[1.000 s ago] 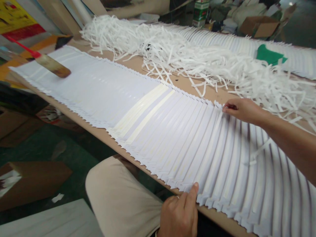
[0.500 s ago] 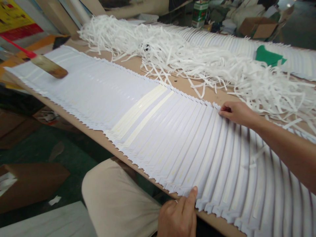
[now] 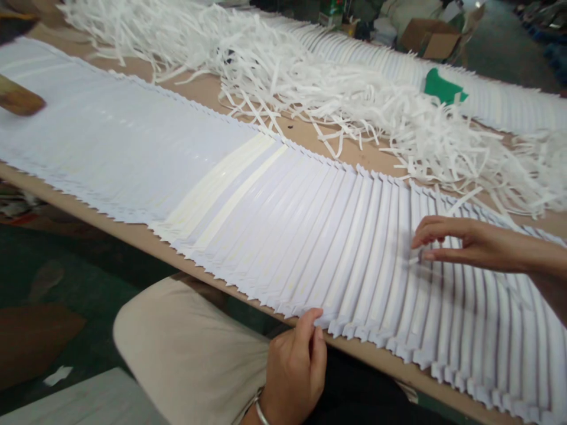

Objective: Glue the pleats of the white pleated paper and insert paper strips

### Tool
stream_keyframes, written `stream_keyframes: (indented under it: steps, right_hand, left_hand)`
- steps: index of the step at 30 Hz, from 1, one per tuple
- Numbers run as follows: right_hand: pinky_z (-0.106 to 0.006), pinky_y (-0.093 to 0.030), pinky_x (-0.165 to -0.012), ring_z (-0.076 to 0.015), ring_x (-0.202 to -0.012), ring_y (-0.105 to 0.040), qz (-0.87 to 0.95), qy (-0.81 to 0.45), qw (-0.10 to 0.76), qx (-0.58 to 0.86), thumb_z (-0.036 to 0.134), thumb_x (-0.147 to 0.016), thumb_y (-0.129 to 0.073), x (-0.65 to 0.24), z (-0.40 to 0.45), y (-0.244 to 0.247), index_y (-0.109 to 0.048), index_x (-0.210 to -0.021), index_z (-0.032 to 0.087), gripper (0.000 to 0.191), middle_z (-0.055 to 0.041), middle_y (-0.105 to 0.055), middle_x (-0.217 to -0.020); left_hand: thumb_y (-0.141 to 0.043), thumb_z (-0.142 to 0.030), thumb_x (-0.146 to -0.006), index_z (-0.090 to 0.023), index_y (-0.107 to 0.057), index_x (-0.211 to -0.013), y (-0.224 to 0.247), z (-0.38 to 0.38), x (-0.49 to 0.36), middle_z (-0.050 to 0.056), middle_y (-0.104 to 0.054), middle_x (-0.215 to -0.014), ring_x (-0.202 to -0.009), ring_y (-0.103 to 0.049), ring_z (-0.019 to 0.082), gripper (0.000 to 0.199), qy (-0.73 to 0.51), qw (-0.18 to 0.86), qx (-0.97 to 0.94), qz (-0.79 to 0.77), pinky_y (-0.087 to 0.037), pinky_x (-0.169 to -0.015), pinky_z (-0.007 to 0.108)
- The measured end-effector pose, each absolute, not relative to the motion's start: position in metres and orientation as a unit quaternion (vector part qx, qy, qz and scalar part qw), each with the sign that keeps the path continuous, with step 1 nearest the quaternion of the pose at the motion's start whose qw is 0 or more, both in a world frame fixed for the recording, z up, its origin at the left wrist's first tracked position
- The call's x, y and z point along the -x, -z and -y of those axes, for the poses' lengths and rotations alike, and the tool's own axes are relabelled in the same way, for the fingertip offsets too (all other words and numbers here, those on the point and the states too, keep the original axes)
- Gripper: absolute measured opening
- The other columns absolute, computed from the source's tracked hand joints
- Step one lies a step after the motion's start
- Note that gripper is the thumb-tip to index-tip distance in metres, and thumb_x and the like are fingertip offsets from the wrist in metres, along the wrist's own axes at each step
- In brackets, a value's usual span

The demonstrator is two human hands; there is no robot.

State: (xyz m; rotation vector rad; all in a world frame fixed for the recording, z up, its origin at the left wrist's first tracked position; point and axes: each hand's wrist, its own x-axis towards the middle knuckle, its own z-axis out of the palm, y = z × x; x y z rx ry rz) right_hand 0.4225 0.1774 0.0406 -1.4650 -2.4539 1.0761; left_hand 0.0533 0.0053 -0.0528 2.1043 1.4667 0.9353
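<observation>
Overlapping white strips with notched ends form a long row [image 3: 283, 236] across the table. My left hand [image 3: 295, 363] is at the row's near edge, its fingers curled and the index fingertip at the notched ends; anything between its fingers is hidden. Over the ridged right part, my right hand [image 3: 456, 239] has its fingers bent toward the thumb. A thin, blurred white strip [image 3: 414, 260] shows at those fingertips. Left of the middle, a few cream-coloured bands [image 3: 234, 174] cross the row.
Loose white ribbons [image 3: 274, 71] are heaped behind the row, with a green scrap [image 3: 443, 87] beside them. Another white row [image 3: 390, 62] lies beyond. A brown-stained tool head [image 3: 20, 97] rests at far left. An open cardboard box [image 3: 429, 38] stands in the background.
My right hand has left the row's far edge and moved nearer and to the right. My left index finger has bent from its outstretched pose. The view has shifted right and down.
</observation>
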Motion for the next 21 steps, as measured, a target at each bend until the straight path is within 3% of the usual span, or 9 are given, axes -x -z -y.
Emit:
stream_keyframes:
  steps: [2,6,11,14,18,21]
  right_hand:
    - [-0.041,-0.052,-0.084,-0.0264,-0.095,-0.068,0.814,-0.322,0.038,0.481,0.064,-0.100,-0.061,-0.426,-0.164,-0.034,-0.082,-0.106,0.028,0.042,-0.0118,-0.072,-0.104]
    - [-0.044,-0.052,-0.084,-0.0274,-0.093,-0.065,0.850,-0.243,0.039,0.466,0.046,-0.102,-0.061,-0.409,-0.155,-0.032,-0.076,-0.086,0.024,0.031,-0.0113,-0.069,-0.098]
    - [-0.042,-0.050,-0.094,-0.0263,-0.104,-0.067,0.881,-0.280,0.065,0.375,0.027,-0.104,-0.057,-0.337,-0.126,-0.051,-0.069,-0.093,0.024,0.017,-0.0108,-0.072,-0.111]
    - [-0.035,-0.048,-0.079,-0.0222,-0.086,-0.068,0.882,-0.339,0.000,0.326,0.020,-0.104,-0.052,-0.294,-0.107,-0.048,-0.063,-0.095,0.023,0.014,-0.0072,-0.073,-0.094]
    - [-0.030,-0.037,-0.062,-0.0208,-0.071,-0.068,0.873,-0.335,-0.077,0.347,0.022,-0.103,-0.052,-0.267,-0.098,-0.037,-0.058,-0.092,0.023,0.012,-0.0039,-0.072,-0.082]
    - [-0.029,-0.031,-0.057,-0.0209,-0.064,-0.066,0.863,-0.328,-0.092,0.374,0.032,-0.104,-0.053,-0.264,-0.102,-0.032,-0.056,-0.086,0.024,0.020,-0.0024,-0.069,-0.071]
  left_hand:
    - [-0.044,-0.012,-0.107,-0.018,-0.053,-0.131,0.050,-0.006,-0.052,-0.001,-0.073,-0.075,-0.058,-0.071,0.015,0.026,-0.339,0.221,-0.748,-0.527,-0.051,-0.055,0.025]
    - [-0.045,-0.012,-0.106,-0.018,-0.055,-0.129,0.040,-0.009,-0.053,-0.002,-0.071,-0.074,-0.059,-0.069,0.015,0.026,-0.350,0.252,-0.738,-0.518,-0.044,-0.052,0.024]
    - [-0.049,-0.020,-0.108,-0.019,-0.060,-0.127,0.025,-0.019,-0.070,-0.002,-0.070,-0.077,-0.062,-0.066,0.014,0.022,-0.360,0.329,-0.709,-0.509,-0.044,-0.057,0.025]
    - [-0.051,-0.027,-0.109,-0.019,-0.064,-0.120,0.018,-0.025,-0.079,0.001,-0.073,-0.088,-0.071,-0.068,0.016,0.018,-0.340,0.375,-0.699,-0.505,-0.048,-0.066,0.028]
    - [-0.045,-0.027,-0.110,-0.023,-0.057,-0.084,0.015,-0.025,-0.075,0.000,-0.065,-0.074,-0.066,-0.063,0.016,0.029,-0.311,0.399,-0.687,-0.521,-0.041,-0.063,0.029]
    - [-0.046,-0.026,-0.109,-0.023,-0.053,-0.079,0.016,-0.020,-0.066,-0.002,-0.061,-0.069,-0.063,-0.059,0.015,0.032,-0.316,0.432,-0.664,-0.522,-0.040,-0.063,0.028]
